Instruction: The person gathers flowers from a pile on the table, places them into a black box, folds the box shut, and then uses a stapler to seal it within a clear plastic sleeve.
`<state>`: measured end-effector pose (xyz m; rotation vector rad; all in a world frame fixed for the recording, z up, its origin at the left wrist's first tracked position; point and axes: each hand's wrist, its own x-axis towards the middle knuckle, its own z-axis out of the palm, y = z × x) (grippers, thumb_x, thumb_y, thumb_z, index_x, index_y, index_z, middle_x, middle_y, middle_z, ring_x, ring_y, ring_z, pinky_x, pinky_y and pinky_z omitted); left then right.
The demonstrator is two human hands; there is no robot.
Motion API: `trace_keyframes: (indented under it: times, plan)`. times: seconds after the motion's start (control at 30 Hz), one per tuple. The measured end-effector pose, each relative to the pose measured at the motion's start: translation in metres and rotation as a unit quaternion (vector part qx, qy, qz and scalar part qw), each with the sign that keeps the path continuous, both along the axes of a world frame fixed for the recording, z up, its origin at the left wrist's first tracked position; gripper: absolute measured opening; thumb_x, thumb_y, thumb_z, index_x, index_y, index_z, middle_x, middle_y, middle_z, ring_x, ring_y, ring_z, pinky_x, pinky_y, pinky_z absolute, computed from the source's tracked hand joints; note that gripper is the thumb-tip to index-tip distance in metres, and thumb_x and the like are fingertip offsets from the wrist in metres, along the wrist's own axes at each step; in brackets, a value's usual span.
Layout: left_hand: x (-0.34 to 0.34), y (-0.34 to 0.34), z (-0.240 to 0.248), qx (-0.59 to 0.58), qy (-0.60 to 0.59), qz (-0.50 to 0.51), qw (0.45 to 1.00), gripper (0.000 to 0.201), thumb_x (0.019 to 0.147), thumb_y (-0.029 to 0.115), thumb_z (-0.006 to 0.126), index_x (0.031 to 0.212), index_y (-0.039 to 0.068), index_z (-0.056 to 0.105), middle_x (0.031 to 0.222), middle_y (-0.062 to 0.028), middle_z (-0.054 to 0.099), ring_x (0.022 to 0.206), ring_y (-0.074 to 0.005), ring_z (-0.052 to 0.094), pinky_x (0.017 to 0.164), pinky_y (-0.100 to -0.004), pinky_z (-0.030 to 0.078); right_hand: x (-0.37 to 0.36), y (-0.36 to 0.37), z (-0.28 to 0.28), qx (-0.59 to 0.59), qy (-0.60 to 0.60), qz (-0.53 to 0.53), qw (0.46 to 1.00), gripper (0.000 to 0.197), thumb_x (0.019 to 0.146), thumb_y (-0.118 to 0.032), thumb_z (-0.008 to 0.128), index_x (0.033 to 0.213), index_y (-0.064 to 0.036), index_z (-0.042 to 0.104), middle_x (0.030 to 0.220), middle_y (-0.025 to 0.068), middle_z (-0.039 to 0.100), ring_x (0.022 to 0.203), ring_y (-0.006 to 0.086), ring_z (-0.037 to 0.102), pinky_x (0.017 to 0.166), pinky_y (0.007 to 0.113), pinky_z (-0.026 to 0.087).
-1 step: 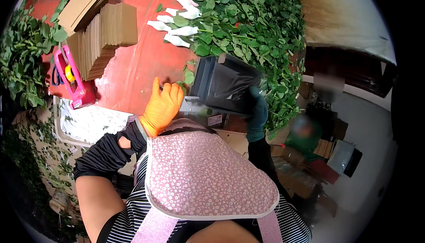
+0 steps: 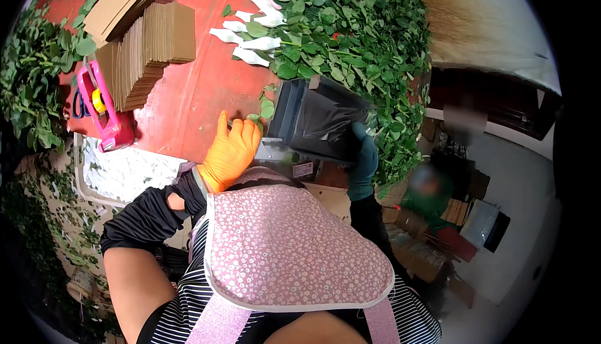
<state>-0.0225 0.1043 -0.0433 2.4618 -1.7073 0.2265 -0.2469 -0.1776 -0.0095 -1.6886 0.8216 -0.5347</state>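
Note:
My left hand (image 2: 230,153), in an orange glove, rests at the table's near edge, left of a dark box-shaped holder (image 2: 283,115). Its index finger points forward and the other fingers are curled over a small dark piece that I cannot make out. Black glossy plastic sheet (image 2: 325,118) lies across the holder. At the holder's right near corner is my right hand (image 2: 364,162) in a teal glove, its fingers bent against the sheet's edge. What those fingers grip is hidden. A metal plate (image 2: 272,150) sits on the holder's near side.
Leafy rose stems (image 2: 357,31) with white-sleeved heads (image 2: 260,43) lie beyond the holder. At the left are stacked cardboard pieces (image 2: 172,34), a pink tape dispenser (image 2: 113,125) and a bin of white sleeves (image 2: 131,172). A blurred person (image 2: 432,197) is at right.

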Motion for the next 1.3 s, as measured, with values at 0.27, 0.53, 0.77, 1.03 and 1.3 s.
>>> trace_keyframes:
  times: [0.27,0.53,0.77,1.03,1.3]
  plan:
    - [0.01,-0.015,0.007,0.002,0.009,-0.074,0.997,0.018,0.084,0.019,0.056,0.097,0.008,0.059,0.091,-0.007,0.055,0.088,-0.0229,0.056,0.088,-0.0425,0.046,0.005,0.004,0.006,-0.077,0.044,0.016,0.996,0.047,0.109,-0.028,0.039,0.131,0.007,0.06,0.133,0.0144,0.063,0.124,0.0235,0.058,0.112,0.037,0.04]
    - [0.065,-0.049,-0.008,-0.046,-0.022,-0.252,0.966,0.012,0.082,0.021,0.056,0.085,0.01,0.057,0.076,-0.0055,0.057,0.07,-0.0232,0.058,0.066,-0.036,0.043,0.005,0.002,0.001,-0.055,0.006,0.02,0.998,0.045,0.108,-0.027,0.04,0.13,0.0066,0.061,0.132,0.0148,0.064,0.123,0.0239,0.059,0.11,0.037,0.041]
    - [0.058,-0.048,0.002,-0.02,-0.03,-0.24,0.97,0.012,0.081,0.022,0.057,0.081,0.01,0.059,0.074,-0.0054,0.059,0.068,-0.023,0.059,0.064,-0.0357,0.043,0.0,-0.002,-0.002,-0.061,0.022,-0.009,0.998,0.044,0.107,-0.028,0.043,0.128,0.0061,0.063,0.13,0.0138,0.065,0.123,0.0228,0.059,0.11,0.037,0.042]
    - [0.069,-0.05,-0.008,-0.068,-0.029,-0.29,0.954,0.013,0.079,0.024,0.059,0.083,0.011,0.06,0.081,-0.0055,0.058,0.078,-0.0227,0.059,0.069,-0.0368,0.045,-0.008,0.003,-0.01,-0.027,-0.019,-0.026,0.999,0.042,0.104,-0.022,0.05,0.132,0.0072,0.059,0.133,0.0139,0.063,0.122,0.0233,0.059,0.108,0.036,0.043]
    - [0.159,-0.049,-0.022,0.226,0.666,-0.208,0.68,0.032,0.076,0.006,0.067,0.107,0.001,0.067,0.093,-0.0104,0.071,0.085,-0.0258,0.069,0.077,-0.0396,0.055,-0.011,0.011,-0.007,-0.04,0.037,-0.119,0.991,0.034,0.105,-0.017,0.048,0.119,0.0072,0.068,0.124,0.0151,0.068,0.122,0.0263,0.059,0.11,0.041,0.041]
